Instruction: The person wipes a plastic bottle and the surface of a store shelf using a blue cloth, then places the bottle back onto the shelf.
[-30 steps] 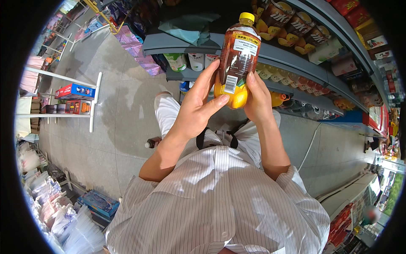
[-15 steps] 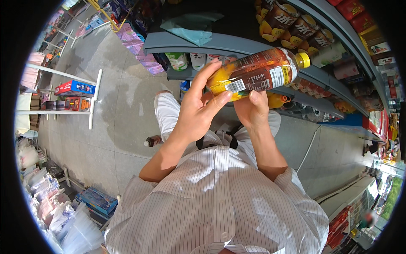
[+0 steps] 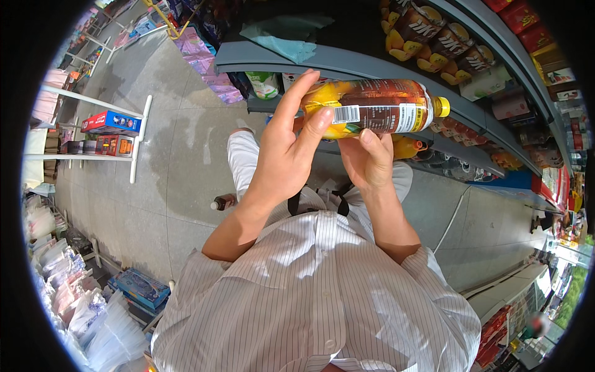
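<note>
The left hand [image 3: 286,158] and the right hand [image 3: 367,160] hold a bottle [image 3: 378,106] sideways, cap to the right. The fingers [image 3: 312,127] are clamped on its bottom end and underside. Behind is a grey shelf [image 3: 347,62].

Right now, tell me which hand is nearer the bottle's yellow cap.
Right. The right hand holds the bottle from beneath, near its middle, closer to the yellow cap. The left hand grips the bottle's base end, farthest from the cap.
</note>
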{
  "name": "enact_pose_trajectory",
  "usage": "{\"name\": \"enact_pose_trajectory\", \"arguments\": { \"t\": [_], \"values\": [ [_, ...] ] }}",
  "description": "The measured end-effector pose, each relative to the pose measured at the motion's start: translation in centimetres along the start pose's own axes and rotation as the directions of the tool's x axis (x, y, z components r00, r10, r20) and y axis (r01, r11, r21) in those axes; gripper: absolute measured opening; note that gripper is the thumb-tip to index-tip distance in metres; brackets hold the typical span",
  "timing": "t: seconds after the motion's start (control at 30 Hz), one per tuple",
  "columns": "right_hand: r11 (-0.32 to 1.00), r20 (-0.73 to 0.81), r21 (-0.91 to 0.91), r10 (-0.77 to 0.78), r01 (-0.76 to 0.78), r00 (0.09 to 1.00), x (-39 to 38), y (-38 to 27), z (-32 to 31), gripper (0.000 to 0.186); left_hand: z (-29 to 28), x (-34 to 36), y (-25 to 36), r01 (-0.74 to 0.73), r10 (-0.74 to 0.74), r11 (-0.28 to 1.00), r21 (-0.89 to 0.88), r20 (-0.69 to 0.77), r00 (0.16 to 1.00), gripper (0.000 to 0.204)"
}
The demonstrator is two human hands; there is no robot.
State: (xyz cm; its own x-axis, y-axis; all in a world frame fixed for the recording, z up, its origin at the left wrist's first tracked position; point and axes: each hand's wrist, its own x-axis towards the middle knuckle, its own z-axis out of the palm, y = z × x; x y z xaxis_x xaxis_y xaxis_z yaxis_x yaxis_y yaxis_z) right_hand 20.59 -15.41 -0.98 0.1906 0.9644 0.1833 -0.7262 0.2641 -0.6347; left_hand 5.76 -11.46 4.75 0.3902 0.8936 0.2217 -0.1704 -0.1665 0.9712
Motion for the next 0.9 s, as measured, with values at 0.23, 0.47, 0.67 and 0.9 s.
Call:
{"name": "enact_pose_trajectory", "arguments": {
  "t": [0.23, 0.47, 0.67, 0.9],
  "values": [
    [1.0, -0.014, 0.023, 0.016, -0.015, 1.0, -0.5, 0.0, 0.3, 0.054, -0.4, 0.0, -0.4, -0.079, 0.079, 0.99, 0.12, 0.004, 0.997, 0.047],
    [1.0, -0.042, 0.005, -0.004, 0.004, 0.999, -0.7, 0.1, 0.2, 0.053, -0.3, -0.1, -0.3, -0.034, 0.033, 0.994, 0.103, 0.011, 0.999, 0.046],
    [0.984, -0.084, -0.177, 0.002, -0.017, 0.996, -0.6, -1.0, 0.6, 0.055, 0.1, -0.5, -2.3, -0.02, 0.017, 0.999, 0.05, 0.059, 0.998, 0.057],
    [0.896, -0.002, -0.44, 0.067, -0.061, 0.998, 0.4, -3.4, -0.4, 0.063, 0.7, -0.4, -3.2, 0.099, -0.09, 0.98, -0.171, 0.059, 0.994, 0.073]
  ]
}}
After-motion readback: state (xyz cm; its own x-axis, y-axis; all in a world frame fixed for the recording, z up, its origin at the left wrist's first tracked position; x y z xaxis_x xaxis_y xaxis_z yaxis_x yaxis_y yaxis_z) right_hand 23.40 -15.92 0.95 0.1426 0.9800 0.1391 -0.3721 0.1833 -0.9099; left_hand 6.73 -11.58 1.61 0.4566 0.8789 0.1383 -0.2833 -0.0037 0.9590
